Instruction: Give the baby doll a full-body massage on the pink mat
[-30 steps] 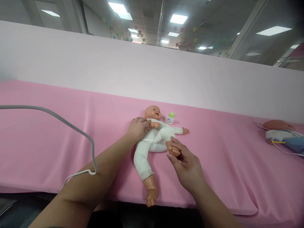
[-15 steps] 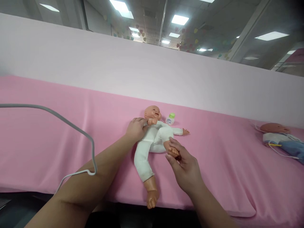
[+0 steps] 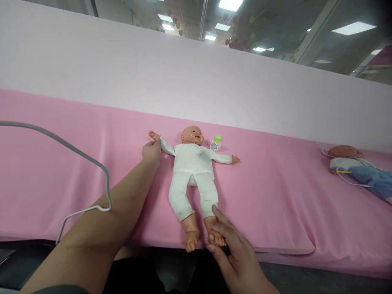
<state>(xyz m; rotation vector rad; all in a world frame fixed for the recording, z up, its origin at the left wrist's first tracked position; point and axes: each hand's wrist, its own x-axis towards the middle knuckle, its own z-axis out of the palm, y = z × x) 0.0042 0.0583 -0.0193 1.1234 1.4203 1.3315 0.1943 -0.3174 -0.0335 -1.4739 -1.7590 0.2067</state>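
Note:
A baby doll [image 3: 192,159] in a white cloth body lies on its back on the pink sheet [image 3: 275,196], limbs spread. Out to the left, my left hand [image 3: 152,152] is closed around the doll's arm near its wrist, the doll's hand poking out above. Down at the front edge, my right hand [image 3: 234,249] has its fingers and thumb round the doll's foot on the right, that leg stretched straight. Beside the doll's head stands a small clear bottle [image 3: 215,143] with a green cap and a label.
Another doll [image 3: 361,163] in blue and white clothes, with thin tubing, lies at the far right. A grey cable [image 3: 70,149] arcs across the left side. A white wall [image 3: 183,81] with glass above borders the back of the table.
The doll's bent leg has come down straight with my right hand at its foot. My left hand has drawn the doll's arm from its chest out to the left. The view has tilted down slightly.

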